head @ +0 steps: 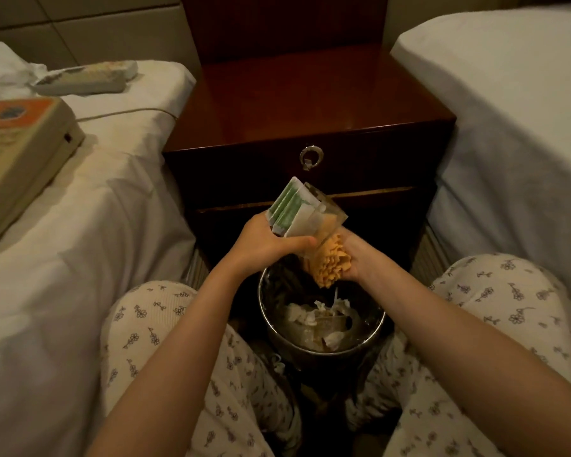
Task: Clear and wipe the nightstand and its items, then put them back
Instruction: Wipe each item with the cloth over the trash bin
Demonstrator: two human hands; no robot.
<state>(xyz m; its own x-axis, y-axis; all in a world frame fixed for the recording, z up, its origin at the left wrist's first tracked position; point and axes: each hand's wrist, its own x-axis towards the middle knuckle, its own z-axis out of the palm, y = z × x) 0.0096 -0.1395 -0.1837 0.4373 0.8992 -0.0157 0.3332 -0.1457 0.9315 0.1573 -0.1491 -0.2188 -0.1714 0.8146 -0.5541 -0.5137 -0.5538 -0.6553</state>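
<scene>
Glossy dark-wood nightstand (304, 103) and its items.
A clear holder (327, 206) packed with green and white sachets (289, 206) is tilted in the air before the nightstand, with an orange cloth (330, 262) touching its lower side. A beige telephone (17, 150) and a pale handset (86, 77) lie on the left bed (119, 199).

A bedroom, seemingly a hotel room: the left bed (96, 209) and the right bed (508, 110), both in white sheets, flank a dark polished nightstand (294, 103) with a ring pull (311, 156) on its drawer; padded panels (80, 28) line the wall behind. A beige corded phone (20, 143) with a printed card lies on the left bed; a metal bin (297, 354) of crumpled tissue stands before the nightstand, between knees in flowered pyjamas (165, 324).
</scene>
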